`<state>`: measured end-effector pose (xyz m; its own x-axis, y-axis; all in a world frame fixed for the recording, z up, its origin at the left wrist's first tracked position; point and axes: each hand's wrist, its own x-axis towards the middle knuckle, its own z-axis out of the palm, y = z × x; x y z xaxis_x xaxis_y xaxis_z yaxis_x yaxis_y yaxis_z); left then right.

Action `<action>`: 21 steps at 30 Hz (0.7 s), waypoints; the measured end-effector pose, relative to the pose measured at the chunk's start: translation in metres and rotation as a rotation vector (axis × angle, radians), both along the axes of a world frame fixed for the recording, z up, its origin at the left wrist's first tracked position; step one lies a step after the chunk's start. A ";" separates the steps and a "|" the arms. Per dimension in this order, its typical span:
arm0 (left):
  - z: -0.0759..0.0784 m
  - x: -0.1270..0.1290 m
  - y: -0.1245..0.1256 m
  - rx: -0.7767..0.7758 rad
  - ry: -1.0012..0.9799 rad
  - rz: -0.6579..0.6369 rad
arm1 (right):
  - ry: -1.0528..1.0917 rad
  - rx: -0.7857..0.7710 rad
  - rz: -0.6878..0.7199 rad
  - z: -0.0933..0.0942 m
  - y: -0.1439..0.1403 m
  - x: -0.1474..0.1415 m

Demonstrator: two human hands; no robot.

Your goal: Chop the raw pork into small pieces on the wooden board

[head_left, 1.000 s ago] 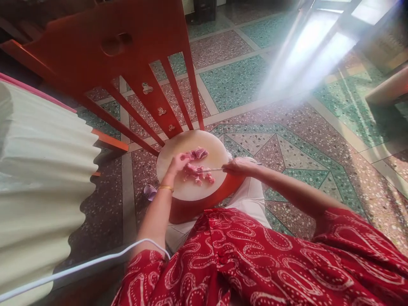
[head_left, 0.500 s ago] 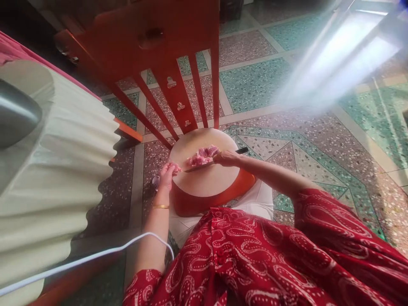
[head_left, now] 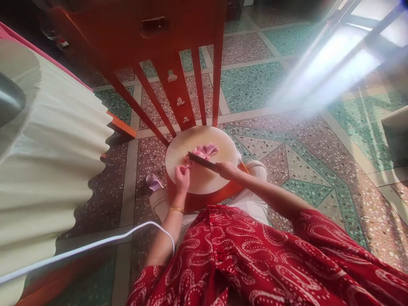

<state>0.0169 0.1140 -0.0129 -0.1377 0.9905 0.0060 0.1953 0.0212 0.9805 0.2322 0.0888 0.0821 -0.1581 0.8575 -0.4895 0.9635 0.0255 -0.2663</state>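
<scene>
Fingers: right hand [head_left: 227,170] clamped on knife [head_left: 202,161], blade over raw meat [head_left: 211,148] on round board [head_left: 205,183]; left hand [head_left: 182,180] pinching meat's near edge

Lit strongly from the upper right, burning out to white glare across the floor [head_left: 251,89] and spreading into milky haze. Falls off to near-black at top left, beyond the chair back [head_left: 181,36]. Dim beneath the pale pleated cloth [head_left: 63,148]. Brighter over the round board [head_left: 216,180]. Soft around the meat [head_left: 211,149], perhaps from motion. Stretched wide toward the edges, including across the red shirt [head_left: 255,255].
</scene>
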 end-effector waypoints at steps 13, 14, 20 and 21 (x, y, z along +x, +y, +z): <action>-0.018 0.002 -0.020 0.407 0.683 -0.398 | -0.102 0.045 0.122 0.010 -0.029 -0.021; -0.021 0.003 -0.018 0.408 0.679 -0.407 | -0.109 0.031 0.133 0.007 -0.030 -0.023; -0.034 0.003 -0.016 0.358 0.590 -0.401 | -0.058 -0.014 0.145 0.002 -0.006 -0.047; -0.034 0.003 -0.016 0.346 0.583 -0.394 | -0.031 -0.007 0.155 0.003 0.003 -0.055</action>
<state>0.0204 0.0978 -0.0467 0.3434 0.8943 0.2868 0.6104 -0.4446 0.6556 0.1772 0.0916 0.0847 -0.2732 0.8204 -0.5023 0.9559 0.1729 -0.2374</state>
